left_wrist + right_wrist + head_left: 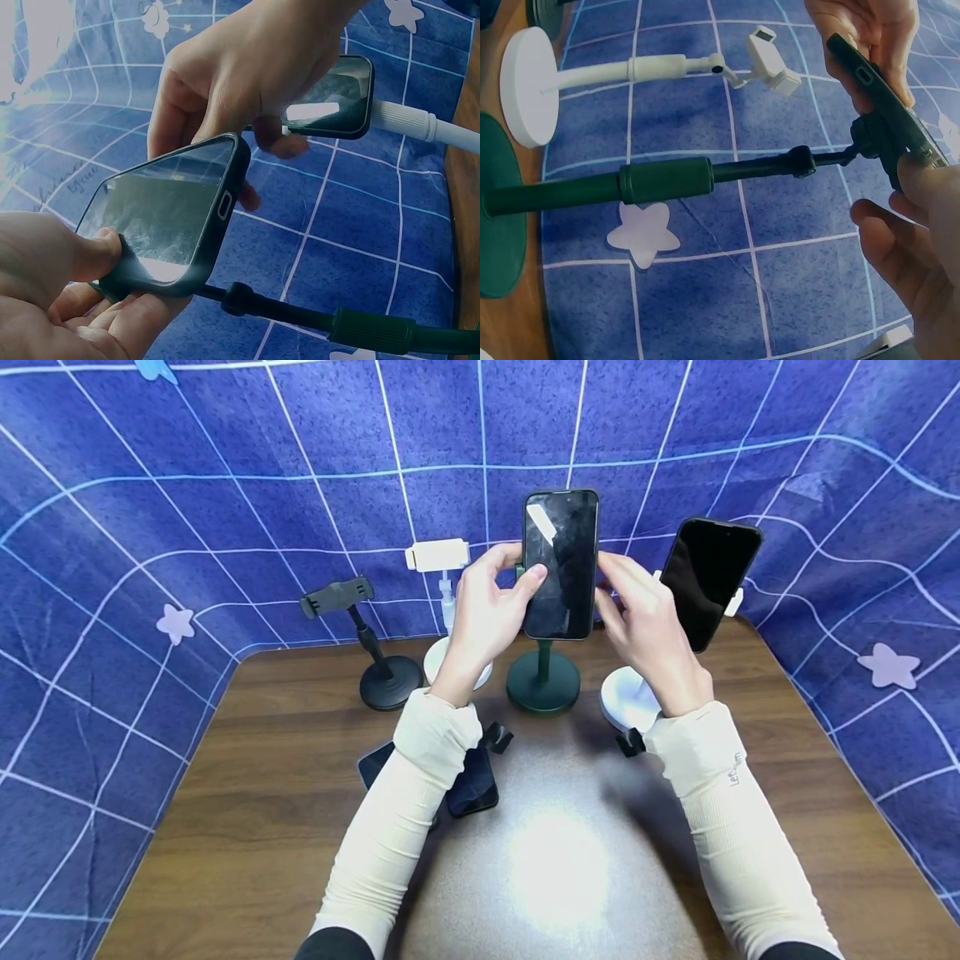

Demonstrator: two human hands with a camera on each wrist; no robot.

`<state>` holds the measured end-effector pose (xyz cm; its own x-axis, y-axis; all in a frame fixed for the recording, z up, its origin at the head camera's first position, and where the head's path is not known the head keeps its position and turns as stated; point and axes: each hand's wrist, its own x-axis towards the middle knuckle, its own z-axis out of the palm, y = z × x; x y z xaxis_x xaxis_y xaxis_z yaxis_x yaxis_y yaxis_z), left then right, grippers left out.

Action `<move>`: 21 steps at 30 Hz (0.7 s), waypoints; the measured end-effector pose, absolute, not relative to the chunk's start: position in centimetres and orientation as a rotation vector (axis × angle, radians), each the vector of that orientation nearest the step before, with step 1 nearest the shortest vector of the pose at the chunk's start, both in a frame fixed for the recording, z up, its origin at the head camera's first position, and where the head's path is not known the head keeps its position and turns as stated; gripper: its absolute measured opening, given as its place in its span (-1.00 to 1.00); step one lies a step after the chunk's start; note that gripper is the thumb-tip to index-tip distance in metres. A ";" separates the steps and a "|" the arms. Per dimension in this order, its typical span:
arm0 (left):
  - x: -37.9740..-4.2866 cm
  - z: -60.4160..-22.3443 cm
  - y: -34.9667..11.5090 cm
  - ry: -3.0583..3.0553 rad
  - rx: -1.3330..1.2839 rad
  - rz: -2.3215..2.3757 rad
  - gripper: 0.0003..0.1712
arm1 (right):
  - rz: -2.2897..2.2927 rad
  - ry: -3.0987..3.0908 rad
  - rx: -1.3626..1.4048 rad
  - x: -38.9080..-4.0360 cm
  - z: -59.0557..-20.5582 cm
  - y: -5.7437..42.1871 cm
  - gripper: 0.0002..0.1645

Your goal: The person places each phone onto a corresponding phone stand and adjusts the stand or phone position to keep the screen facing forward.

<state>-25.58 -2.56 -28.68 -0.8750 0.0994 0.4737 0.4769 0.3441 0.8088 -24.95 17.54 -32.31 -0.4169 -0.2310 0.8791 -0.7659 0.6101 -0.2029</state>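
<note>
A black smartphone (pixel 561 564) stands upright, screen toward me, at the top of a dark green phone stand (pixel 543 681). My left hand (pixel 491 610) grips its left side, thumb on the screen and fingers behind. At the opposite edge, my right hand (pixel 648 618) holds the phone with bent fingers; another fingertip hangs apart from it. The right wrist view shows the stand's dark holder (pixel 866 136) against the phone's back; contact between holder and phone is partly hidden by the hands. Beyond the right hand, a second smartphone (pixel 708 581) leans tilted in a white stand (pixel 626 697).
To the left stand a black phone stand (pixel 386 681) and another white one (pixel 438 556), both with bare holders. Dark phones (pixel 474 785) lie on the wooden table (pixel 247 827) under my left forearm. Blue patterned cloth (pixel 300 435) walls the back and sides.
</note>
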 end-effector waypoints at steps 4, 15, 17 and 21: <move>-25.6 -28.7 -2.7 -2.262 -0.517 -1.552 -0.66 | 0.708 -1.985 0.807 -24.9 -32.2 17.8 -0.60; -25.5 -28.6 -2.8 -2.296 -0.500 -1.493 -0.64 | 0.694 -1.988 0.822 -24.6 -32.0 18.3 -0.59; -25.4 -28.6 -2.7 -2.309 -0.498 -1.494 -0.64 | 0.710 -1.978 0.826 -24.5 -31.9 18.3 -0.60; -25.4 -28.6 -2.7 -2.311 -0.503 -1.497 -0.64 | 0.714 -1.976 0.848 -24.3 -31.7 18.5 -0.59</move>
